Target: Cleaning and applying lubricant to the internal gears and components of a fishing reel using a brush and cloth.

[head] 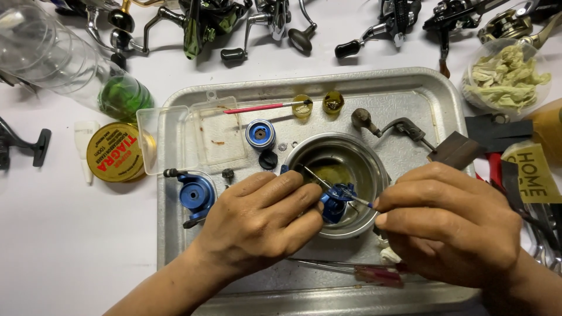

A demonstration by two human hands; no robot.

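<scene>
Your left hand (257, 219) pinches the blue reel part (336, 202) over the steel bowl (374, 169), and your right hand (448, 222) is closed on a thin brush (336, 188), its tip on that part. The blue spool (260, 134) and blue rotor (196, 196) lie apart on the metal tray (410, 88), so the reel looks stripped, cleaning midway, reassembly not yet begun.
</scene>
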